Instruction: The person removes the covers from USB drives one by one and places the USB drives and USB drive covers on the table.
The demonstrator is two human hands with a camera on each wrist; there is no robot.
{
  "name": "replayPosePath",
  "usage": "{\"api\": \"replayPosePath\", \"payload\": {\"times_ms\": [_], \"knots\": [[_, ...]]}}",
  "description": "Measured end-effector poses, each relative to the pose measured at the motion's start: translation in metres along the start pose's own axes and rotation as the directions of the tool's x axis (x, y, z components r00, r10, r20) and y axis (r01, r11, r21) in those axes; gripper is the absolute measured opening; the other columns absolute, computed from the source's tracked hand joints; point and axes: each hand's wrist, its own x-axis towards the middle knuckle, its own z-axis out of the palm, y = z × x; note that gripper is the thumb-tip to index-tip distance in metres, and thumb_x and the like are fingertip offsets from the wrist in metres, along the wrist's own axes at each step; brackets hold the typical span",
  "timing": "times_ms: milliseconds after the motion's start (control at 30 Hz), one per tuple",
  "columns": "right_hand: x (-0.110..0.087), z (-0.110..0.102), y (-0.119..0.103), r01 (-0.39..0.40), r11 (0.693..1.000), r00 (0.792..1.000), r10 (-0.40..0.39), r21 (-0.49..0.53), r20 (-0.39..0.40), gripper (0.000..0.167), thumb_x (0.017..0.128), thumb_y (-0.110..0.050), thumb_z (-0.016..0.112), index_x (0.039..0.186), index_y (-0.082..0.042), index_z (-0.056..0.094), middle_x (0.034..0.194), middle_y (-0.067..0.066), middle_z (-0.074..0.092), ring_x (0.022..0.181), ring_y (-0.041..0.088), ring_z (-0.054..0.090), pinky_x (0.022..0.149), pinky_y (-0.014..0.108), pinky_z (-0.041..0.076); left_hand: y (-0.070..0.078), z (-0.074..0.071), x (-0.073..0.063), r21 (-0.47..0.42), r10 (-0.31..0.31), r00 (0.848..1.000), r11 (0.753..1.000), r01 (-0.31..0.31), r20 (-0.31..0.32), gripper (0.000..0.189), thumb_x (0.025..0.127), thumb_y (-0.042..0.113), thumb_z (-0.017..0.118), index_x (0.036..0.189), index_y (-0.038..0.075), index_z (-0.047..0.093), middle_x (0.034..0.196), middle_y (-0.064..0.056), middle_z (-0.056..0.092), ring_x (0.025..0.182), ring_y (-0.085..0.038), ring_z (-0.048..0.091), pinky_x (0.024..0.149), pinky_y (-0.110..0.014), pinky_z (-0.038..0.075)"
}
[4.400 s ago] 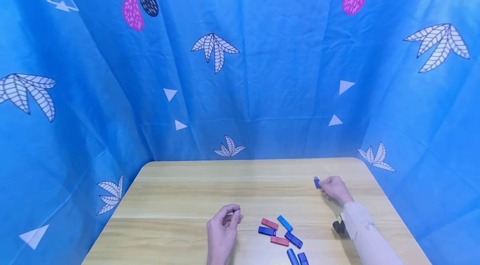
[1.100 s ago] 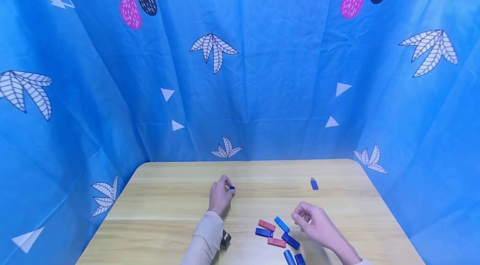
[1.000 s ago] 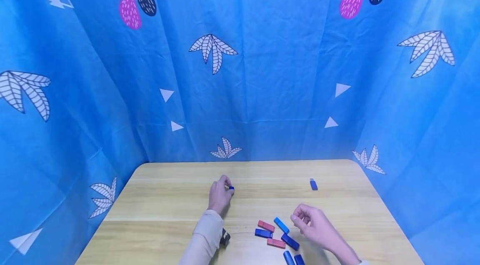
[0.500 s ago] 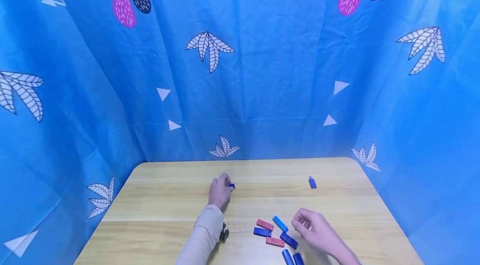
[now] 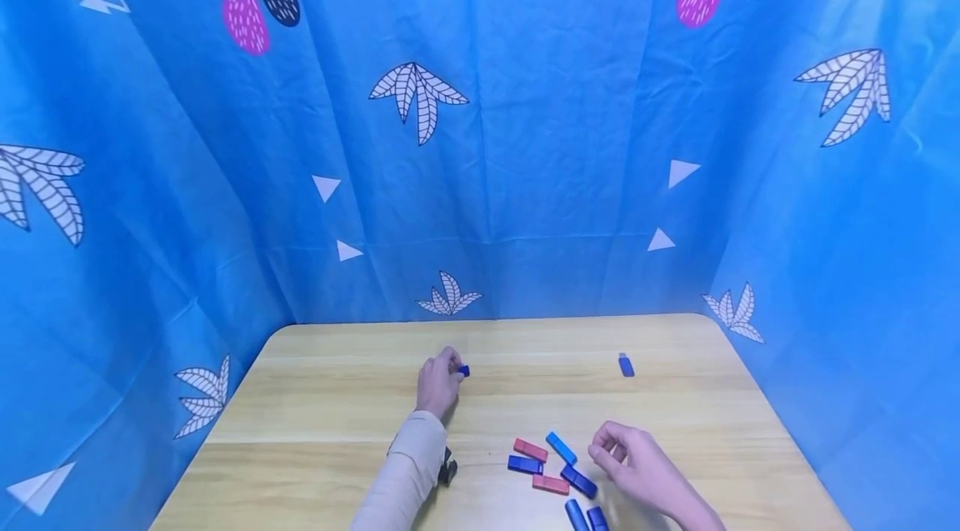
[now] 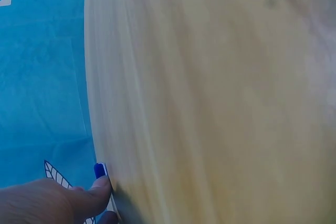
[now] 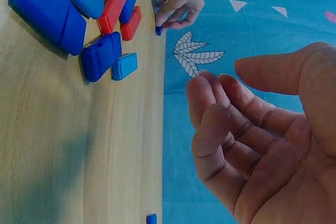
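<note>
At the left, a blue patterned curtain (image 5: pixel 150 222) hung behind the tabletop (image 5: pixel 315 398). A pale sleeve (image 5: pixel 401 477), with a black device (image 5: pixel 447 468) at its cuff, led to the left hand (image 5: pixel 439 381), over the far part of the tabletop. Its grip was nearly closed, thumb and fingers pinching a small dark-blue piece (image 5: pixel 465 371) that showed past the fingers; whether it touched the wood could not be told.

Next, nearer the person, came a loose cluster: a dark-blue stick (image 5: pixel 523 464) just beside a red stick (image 5: pixel 530 450), then a second red stick (image 5: pixel 551 484), a light-blue stick (image 5: pixel 561 448), a rounded blue stick (image 5: pixel 576 514), another dark-blue stick (image 5: pixel 579 481) and a short blue stick (image 5: pixel 597 519) beside the rounded one.

Farther right, a lone blue stick (image 5: pixel 626 366) with a pale end lay well apart. The right hand (image 5: pixel 637 464) hovered right of the cluster, fingers loosely curled, a gap before the thumb, holding nothing.
</note>
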Motion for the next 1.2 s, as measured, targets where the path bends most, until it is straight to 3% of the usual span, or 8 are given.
{"api": "replayPosePath", "payload": {"times_ms": [233,500,800,1000,1200], "knots": [[0.001,0.001,0.001,-0.015,1.000,1.000,0.015,-0.013,0.005,0.015,0.099,-0.021,0.063,0.096,-0.006,0.067,0.082,0.006,0.071,0.066,-0.001,0.057,0.059,0.020,0.050,-0.002,-0.001,-0.003,-0.010,-0.009,1.000,1.000,0.009,-0.010,0.016,0.088,0.004,0.074,0.098,0.013,0.065,0.100,-0.011,0.072,0.090,-0.026,0.064,0.079,-0.043,0.056],[0.002,0.002,0.001,-0.012,1.000,1.000,0.011,-0.028,-0.025,0.013,0.098,-0.020,0.065,0.095,-0.007,0.067,0.083,0.005,0.071,0.068,-0.001,0.057,0.061,0.019,0.049,0.001,-0.004,-0.015,-0.084,-0.055,0.998,0.995,0.053,-0.020,0.025,0.088,0.008,0.075,0.110,0.009,0.062,0.123,-0.020,0.072,0.116,-0.042,0.065,0.098,-0.054,0.055],[0.003,0.002,0.002,-0.004,0.999,0.997,0.002,-0.036,-0.071,0.011,0.097,-0.020,0.067,0.093,-0.009,0.066,0.085,0.005,0.069,0.070,-0.002,0.056,0.063,0.018,0.049,0.009,-0.010,-0.032,-0.144,-0.051,0.999,0.988,0.052,0.009,0.047,0.090,0.014,0.073,0.133,0.006,0.056,0.133,-0.018,0.065,0.123,-0.039,0.062,0.102,-0.053,0.053],[0.006,0.002,0.000,-0.011,0.998,0.994,0.004,-0.059,-0.111,0.009,0.096,-0.019,0.069,0.091,-0.012,0.065,0.083,0.000,0.068,0.069,-0.002,0.055,0.064,0.018,0.050,0.014,-0.016,-0.048,-0.184,-0.048,0.998,0.982,0.042,-0.028,0.046,0.092,0.016,0.072,0.134,0.006,0.056,0.135,-0.015,0.064,0.122,-0.036,0.063,0.100,-0.052,0.055],[0.015,0.005,-0.002,-0.028,0.993,0.989,0.010,-0.116,-0.149,0.008,0.094,-0.018,0.070,0.090,-0.014,0.064,0.080,-0.005,0.067,0.067,-0.002,0.054,0.063,0.018,0.049,0.021,-0.027,-0.076,-0.255,-0.078,0.995,0.965,0.059,-0.067,0.042,0.093,0.020,0.071,0.131,0.009,0.058,0.130,-0.011,0.065,0.120,-0.032,0.062,0.100,-0.052,0.054]]}}
